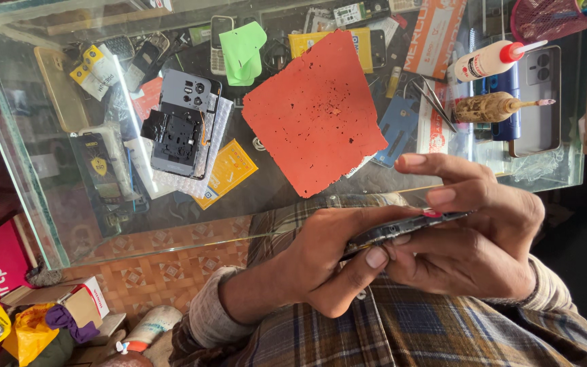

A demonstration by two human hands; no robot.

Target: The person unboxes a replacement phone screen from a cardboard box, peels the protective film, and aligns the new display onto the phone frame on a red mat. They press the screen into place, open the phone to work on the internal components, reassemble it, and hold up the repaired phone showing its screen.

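Observation:
I hold a dark, thin phone (405,228) edge-on between both hands, above my lap and just in front of the glass table edge (171,246). My left hand (321,261) grips its left end, thumb pressed under the edge. My right hand (480,234) wraps the right end, with two fingers stretched out over the top. Beyond the hands, a pitted orange-red mat (314,109) lies on the glass.
A dismantled grey phone (181,122) lies on bubble wrap at the left. Right of the mat are tweezers (436,102), a white glue bottle (487,61), a grimy brown bottle (497,107) and a red mesh basket (545,17). Boxes and bags (35,319) sit on the floor.

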